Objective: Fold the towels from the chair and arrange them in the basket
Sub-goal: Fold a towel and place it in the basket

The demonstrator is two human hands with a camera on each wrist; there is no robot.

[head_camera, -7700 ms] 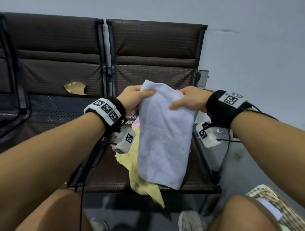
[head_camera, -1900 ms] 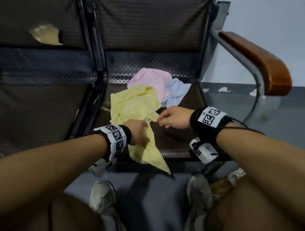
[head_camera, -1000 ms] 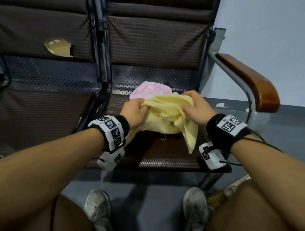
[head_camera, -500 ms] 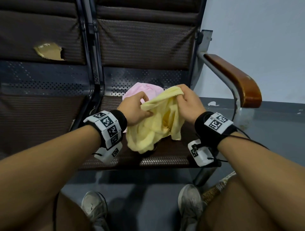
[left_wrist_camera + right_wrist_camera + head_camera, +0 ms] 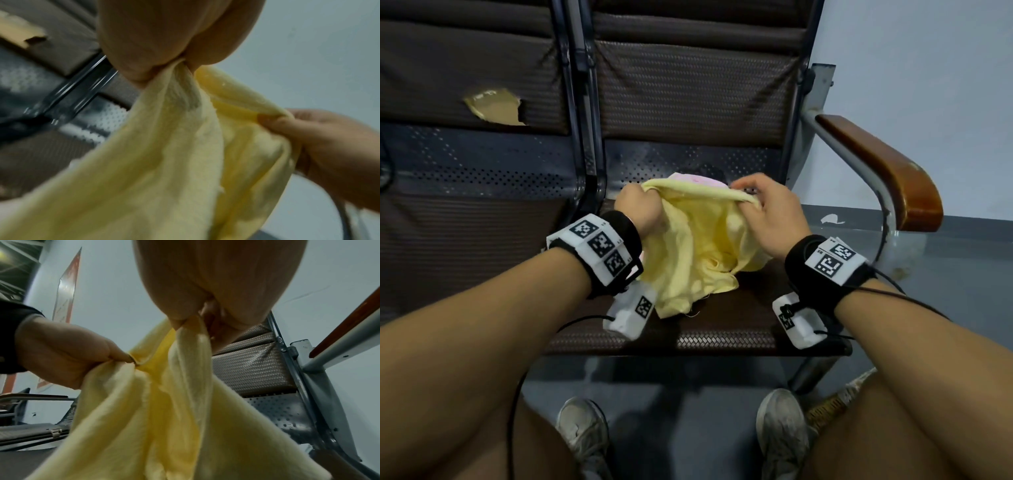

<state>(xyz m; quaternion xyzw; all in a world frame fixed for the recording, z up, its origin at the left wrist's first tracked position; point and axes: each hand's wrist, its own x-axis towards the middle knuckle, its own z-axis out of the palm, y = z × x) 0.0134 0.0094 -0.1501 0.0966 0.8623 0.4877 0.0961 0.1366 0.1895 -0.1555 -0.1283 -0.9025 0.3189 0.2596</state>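
Nearest the camera: bare knees, worn grey shoes point(image 5: 582, 432) on the grey floor, a sliver of woven basket point(image 5: 832, 404) by the right knee. Can't see inside it.

Change: half a second ago the yellow towel point(image 5: 695, 253) hung bunched between the hands; now its top edge is pulled out nearly straight. Left hand point(image 5: 638, 210) has fingers curled tight around one end of that edge, right hand point(image 5: 770, 216) pinches the other end between thumb and fingers point(image 5: 273, 121). Both wrist views confirm the grips. My read: corners found, towel is being opened for the first fold, nothing folded on this one yet.

Towel: thin, soft, limp terry, deeply creased, lower part still sagging onto the chair point(image 5: 722, 329). Will need a shake or stretch to flatten.

Behind it, a pink towel point(image 5: 697, 179) peeks over the yellow edge, still on the seat. Seat is brown woven-texture padding, perforated metal strip behind, glossy wooden armrest point(image 5: 883, 171) at right.
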